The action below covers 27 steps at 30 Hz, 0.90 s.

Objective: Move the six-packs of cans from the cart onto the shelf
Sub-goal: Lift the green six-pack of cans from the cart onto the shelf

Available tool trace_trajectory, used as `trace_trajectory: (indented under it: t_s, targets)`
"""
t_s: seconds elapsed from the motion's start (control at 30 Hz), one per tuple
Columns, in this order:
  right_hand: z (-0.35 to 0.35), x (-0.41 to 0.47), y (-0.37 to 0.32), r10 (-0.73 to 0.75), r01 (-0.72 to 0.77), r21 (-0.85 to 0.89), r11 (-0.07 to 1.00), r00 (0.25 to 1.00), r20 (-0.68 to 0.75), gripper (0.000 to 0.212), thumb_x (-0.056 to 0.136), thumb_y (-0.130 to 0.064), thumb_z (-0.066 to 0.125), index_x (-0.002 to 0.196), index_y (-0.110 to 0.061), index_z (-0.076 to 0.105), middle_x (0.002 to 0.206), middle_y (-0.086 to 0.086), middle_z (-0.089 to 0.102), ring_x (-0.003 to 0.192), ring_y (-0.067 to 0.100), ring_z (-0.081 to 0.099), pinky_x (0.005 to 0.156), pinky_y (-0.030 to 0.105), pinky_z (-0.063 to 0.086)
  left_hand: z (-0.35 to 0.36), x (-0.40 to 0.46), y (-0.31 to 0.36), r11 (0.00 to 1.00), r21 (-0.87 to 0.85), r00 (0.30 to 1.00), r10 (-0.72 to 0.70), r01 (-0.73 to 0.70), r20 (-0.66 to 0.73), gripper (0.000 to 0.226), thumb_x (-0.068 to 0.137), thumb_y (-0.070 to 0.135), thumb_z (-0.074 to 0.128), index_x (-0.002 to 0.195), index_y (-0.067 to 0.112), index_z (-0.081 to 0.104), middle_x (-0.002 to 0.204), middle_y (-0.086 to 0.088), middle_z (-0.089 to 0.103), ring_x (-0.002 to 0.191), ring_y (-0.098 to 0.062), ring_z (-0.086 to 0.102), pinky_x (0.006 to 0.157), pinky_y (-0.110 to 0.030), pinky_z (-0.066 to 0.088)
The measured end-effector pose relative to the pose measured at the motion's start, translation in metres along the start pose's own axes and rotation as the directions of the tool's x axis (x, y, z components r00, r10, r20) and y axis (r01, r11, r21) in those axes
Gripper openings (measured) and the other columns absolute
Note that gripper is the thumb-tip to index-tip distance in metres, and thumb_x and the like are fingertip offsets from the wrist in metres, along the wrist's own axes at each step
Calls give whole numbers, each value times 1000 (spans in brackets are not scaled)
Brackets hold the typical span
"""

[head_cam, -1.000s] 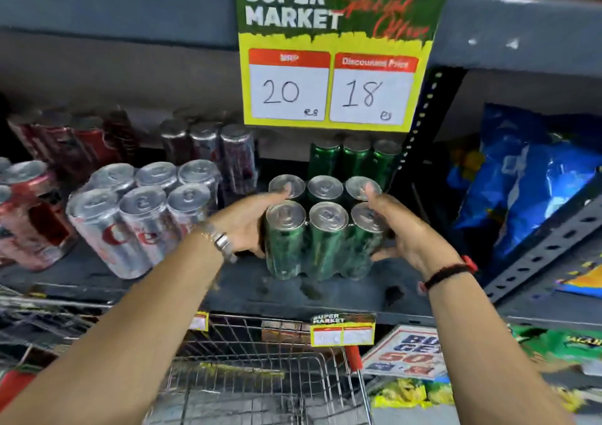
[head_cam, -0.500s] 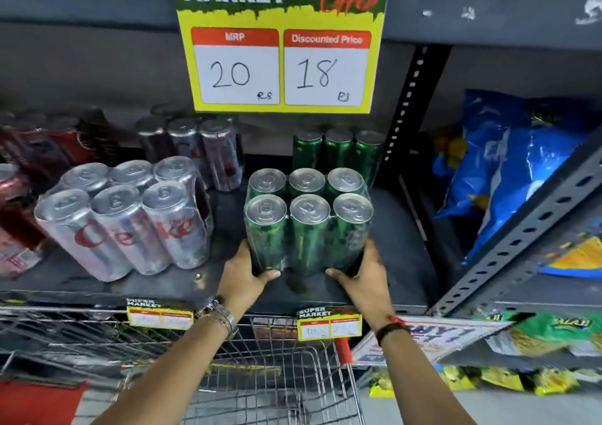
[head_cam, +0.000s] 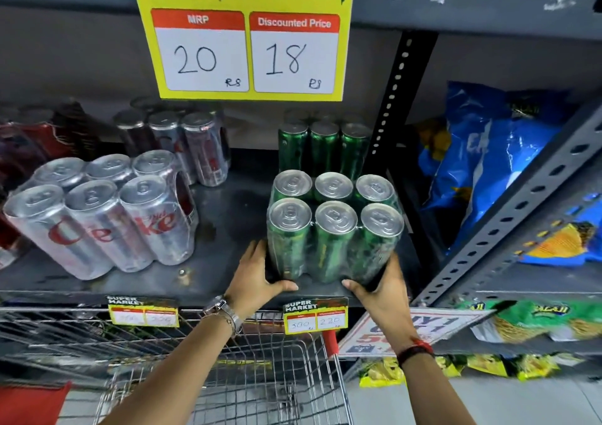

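A shrink-wrapped six-pack of green cans (head_cam: 332, 229) stands upright near the front edge of the dark shelf (head_cam: 228, 229). My left hand (head_cam: 257, 278) grips its lower left corner and my right hand (head_cam: 381, 288) grips its lower right corner, thumbs in front of the pack's base. Another green pack (head_cam: 324, 149) stands behind it. A silver Diet Coke six-pack (head_cam: 97, 226) leans to the left on the shelf. The wire cart (head_cam: 228, 375) is below my arms; what shows of its basket holds no packs.
Darker can packs (head_cam: 182, 144) stand at the back left of the shelf. A yellow price sign (head_cam: 244, 50) hangs above. A perforated upright (head_cam: 394, 105) borders the shelf on the right, with blue snack bags (head_cam: 482, 164) beyond it. Price tags (head_cam: 314, 315) line the shelf edge.
My hands slid from the pack's upper sides down to its lower front corners. The view tilted down and closer, and the pack now sits nearer the shelf's front right.
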State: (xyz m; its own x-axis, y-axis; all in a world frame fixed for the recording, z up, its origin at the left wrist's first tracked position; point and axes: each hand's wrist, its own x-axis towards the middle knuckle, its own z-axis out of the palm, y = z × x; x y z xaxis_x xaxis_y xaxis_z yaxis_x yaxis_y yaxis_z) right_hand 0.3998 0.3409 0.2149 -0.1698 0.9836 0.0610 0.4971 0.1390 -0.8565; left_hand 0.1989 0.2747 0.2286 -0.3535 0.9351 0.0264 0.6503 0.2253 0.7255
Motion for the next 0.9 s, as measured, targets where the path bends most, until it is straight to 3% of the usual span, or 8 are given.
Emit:
trace_trajectory:
  t_s: [0.23, 0.77, 0.9]
  targets:
    - [4, -1, 3, 20, -20, 26, 999, 1000, -13, 69, 64, -13, 80, 121, -7, 41, 119, 15, 57, 115, 27, 51, 96, 34, 42, 3, -1, -3, 1000, -13, 998, 8, -9, -66, 65, 56, 25, 81, 110, 4, 50, 112, -12, 54, 104, -24, 52, 78, -13, 31]
    - [2, 0, 6, 36, -36, 44, 998, 999, 17, 72, 65, -17, 80, 123, -12, 39, 119, 14, 58, 114, 28, 52, 95, 36, 45, 6, -2, -6, 999, -19, 995, 33, -35, -99, 65, 56, 27, 81, 109, 5, 50, 111, -13, 55, 104, -26, 53, 86, -31, 43]
    - [2, -1, 3, 30, -30, 41, 999, 1000, 7, 72, 64, -17, 81, 123, -11, 41, 118, 15, 59, 112, 27, 53, 90, 31, 44, 5, -3, -6, 999, -23, 994, 38, -41, -107, 63, 57, 24, 80, 108, 4, 50, 111, -14, 54, 104, -26, 52, 84, -26, 39]
